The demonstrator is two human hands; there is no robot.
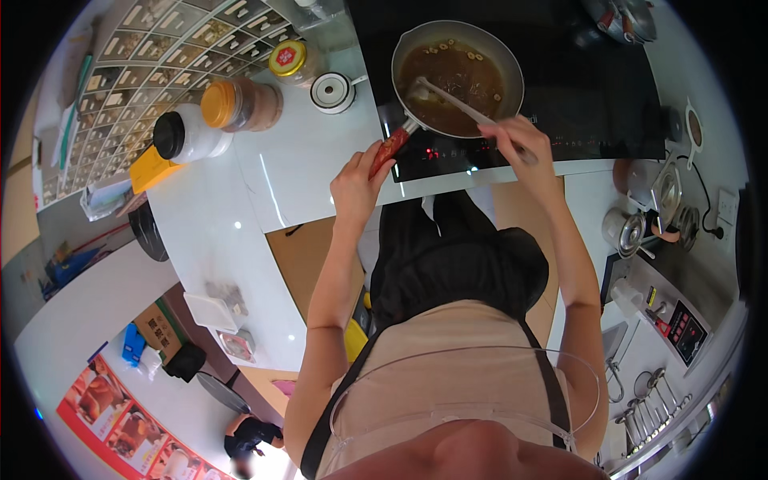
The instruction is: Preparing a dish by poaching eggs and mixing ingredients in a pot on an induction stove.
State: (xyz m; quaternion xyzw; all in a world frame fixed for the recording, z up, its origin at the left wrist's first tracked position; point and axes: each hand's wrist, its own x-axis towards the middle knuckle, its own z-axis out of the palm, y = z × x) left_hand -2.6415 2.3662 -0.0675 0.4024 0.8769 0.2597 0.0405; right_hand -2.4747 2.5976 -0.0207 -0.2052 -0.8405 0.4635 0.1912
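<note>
A saucepan (517, 72) with brown liquid (459, 66) in it sits on a black induction cooktop (576, 108). Several small pale ring-shaped pieces float near the liquid's edges. My left hand (358, 183) grips the pan's red handle (393, 147), which points toward me and to the left. In my right hand (525, 144) is the shaft of a long ladle or spoon (453, 102). Its head dips into the liquid at the pan's left side, so its exact shape is partly hidden. Red lights glow on the cooktop's control strip (444, 153) between my hands.
Left on the white counter (294, 162) stand a white enamel cup (332, 93), a gold-lidded jar (288, 58), an orange-lidded jar (240, 105) and a black-lidded jar (191, 133). Another pan (636, 21) is at the back right. Metal pots (624, 231) and hanging ladles (651, 414) line the right.
</note>
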